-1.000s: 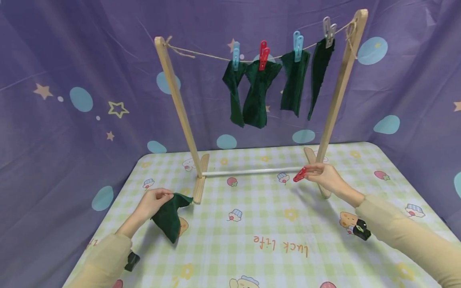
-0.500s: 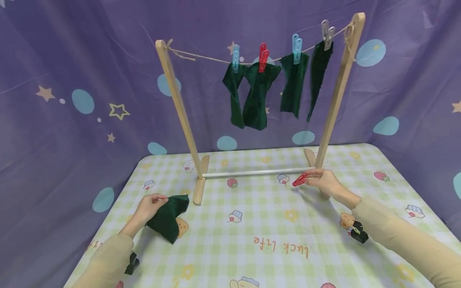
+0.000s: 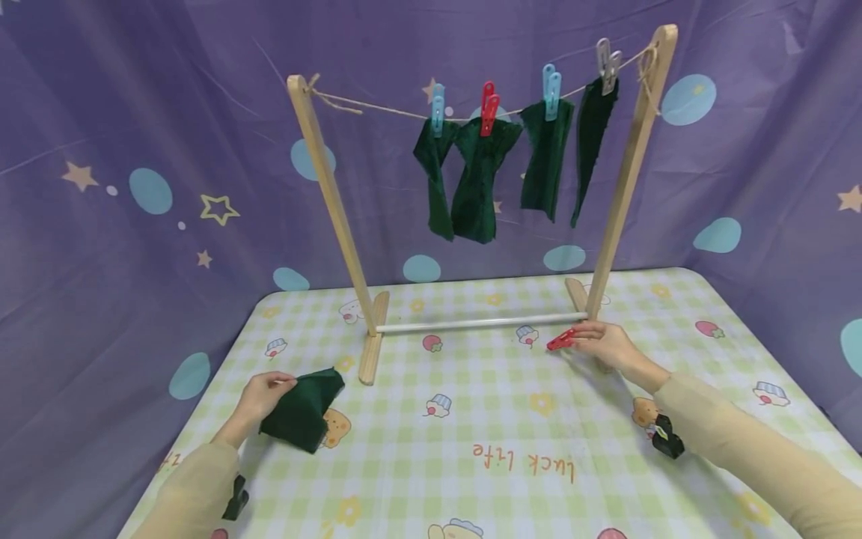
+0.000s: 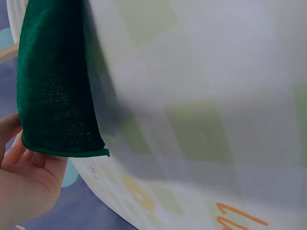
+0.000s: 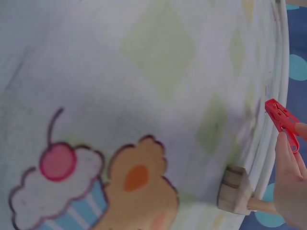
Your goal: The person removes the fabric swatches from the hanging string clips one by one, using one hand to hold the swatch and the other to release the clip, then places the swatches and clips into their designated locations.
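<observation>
While pinched by left hand [image 3: 258,397], cloth [image 3: 301,413] mostly below fingers [image 3: 274,376]; by right hand [image 3: 610,346], clothespin [image 3: 560,340].

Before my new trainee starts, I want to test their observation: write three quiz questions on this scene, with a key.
1. How many dark green fabric pieces hang pegged on the beige twine line?
2. What does the person's right hand hold? a) light blue plastic clothespin b) red plastic clothespin c) nothing
3. True or false: the person's left hand holds a loose dark green fabric piece.
Key: 1. Four. 2. b. 3. True.
</observation>
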Tool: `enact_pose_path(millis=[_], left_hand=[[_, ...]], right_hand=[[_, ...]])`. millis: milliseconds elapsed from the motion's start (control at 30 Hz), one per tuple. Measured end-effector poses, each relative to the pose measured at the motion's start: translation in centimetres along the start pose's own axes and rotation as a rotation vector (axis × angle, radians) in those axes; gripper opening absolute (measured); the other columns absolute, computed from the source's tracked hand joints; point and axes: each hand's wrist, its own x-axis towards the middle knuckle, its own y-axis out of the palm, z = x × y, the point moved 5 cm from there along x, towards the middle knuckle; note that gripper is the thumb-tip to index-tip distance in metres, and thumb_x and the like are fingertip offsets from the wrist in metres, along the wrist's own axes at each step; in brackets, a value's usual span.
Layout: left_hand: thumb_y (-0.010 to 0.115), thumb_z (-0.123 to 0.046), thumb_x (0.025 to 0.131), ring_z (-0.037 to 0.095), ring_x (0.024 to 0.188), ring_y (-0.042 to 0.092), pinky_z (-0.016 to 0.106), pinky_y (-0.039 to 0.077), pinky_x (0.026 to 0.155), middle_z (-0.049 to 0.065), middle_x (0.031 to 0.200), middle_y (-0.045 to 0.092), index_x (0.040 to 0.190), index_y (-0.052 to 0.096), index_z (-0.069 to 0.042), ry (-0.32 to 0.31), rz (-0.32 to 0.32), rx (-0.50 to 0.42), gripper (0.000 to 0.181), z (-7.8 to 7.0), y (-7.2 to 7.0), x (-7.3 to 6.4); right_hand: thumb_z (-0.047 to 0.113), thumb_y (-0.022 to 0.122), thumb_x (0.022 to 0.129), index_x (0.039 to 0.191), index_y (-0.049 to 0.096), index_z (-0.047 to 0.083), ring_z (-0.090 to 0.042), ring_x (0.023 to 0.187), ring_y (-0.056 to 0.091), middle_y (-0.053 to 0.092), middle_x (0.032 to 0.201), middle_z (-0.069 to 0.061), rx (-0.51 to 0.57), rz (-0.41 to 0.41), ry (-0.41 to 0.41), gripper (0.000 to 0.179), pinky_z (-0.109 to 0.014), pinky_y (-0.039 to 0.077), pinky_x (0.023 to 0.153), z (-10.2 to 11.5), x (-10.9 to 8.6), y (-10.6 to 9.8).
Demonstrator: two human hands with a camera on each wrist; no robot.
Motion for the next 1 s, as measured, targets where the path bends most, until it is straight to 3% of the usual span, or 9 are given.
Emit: enact_pose_path(millis=[200, 500, 733, 1000], left_hand=[[0.058, -0.011, 0.084, 0.029, 0.077, 0.055, 0.034, 0.043, 0.066, 0.026, 0.092, 0.06, 0.093, 0.063, 0.009, -0.01, -0.011, 0.024, 0.023, 1.1, 0.1, 0.1], [0.058, -0.01, 0.083, 0.029, 0.075, 0.057, 0.033, 0.044, 0.063, 0.027, 0.091, 0.061, 0.092, 0.062, 0.011, -0.016, -0.009, 0.014, 0.023, 2.4, 0.4, 0.1], [0.058, -0.01, 0.083, 0.024, 0.072, 0.056, 0.031, 0.042, 0.062, 0.025, 0.091, 0.061, 0.091, 0.063, 0.009, -0.014, 0.014, 0.021, 0.022, 2.7, 0.6, 0.3], [0.057, -0.01, 0.083, 0.029, 0.075, 0.056, 0.033, 0.043, 0.063, 0.026, 0.092, 0.06, 0.091, 0.063, 0.009, -0.004, 0.03, 0.032, 0.021, 2.9, 0.6, 0.2]], right_hand=[[0.009, 0.057, 0.085, 0.121, 0.042, -0.015, -0.003, 0.087, 0.058, 0.049, 0.117, -0.031, -0.024, 0.0, 0.011, 0.046, -0.019, 0.048, 0.072, -1.0, 0.1, -0.1], [0.004, 0.057, 0.084, 0.117, 0.045, -0.016, -0.033, 0.095, 0.058, 0.053, 0.111, -0.03, -0.133, -0.022, -0.004, 0.041, -0.022, 0.049, 0.07, -1.4, 0.1, 0.2], [0.004, 0.059, 0.082, 0.114, 0.047, -0.017, -0.036, 0.096, 0.057, 0.056, 0.107, -0.029, -0.21, -0.015, -0.014, 0.04, -0.028, 0.05, 0.073, -1.5, 0.2, 0.6], [0.002, 0.059, 0.079, 0.11, 0.049, -0.018, -0.036, 0.094, 0.058, 0.058, 0.103, -0.029, -0.242, -0.016, -0.041, 0.039, -0.027, 0.05, 0.071, -1.0, 0.4, 0.6]])
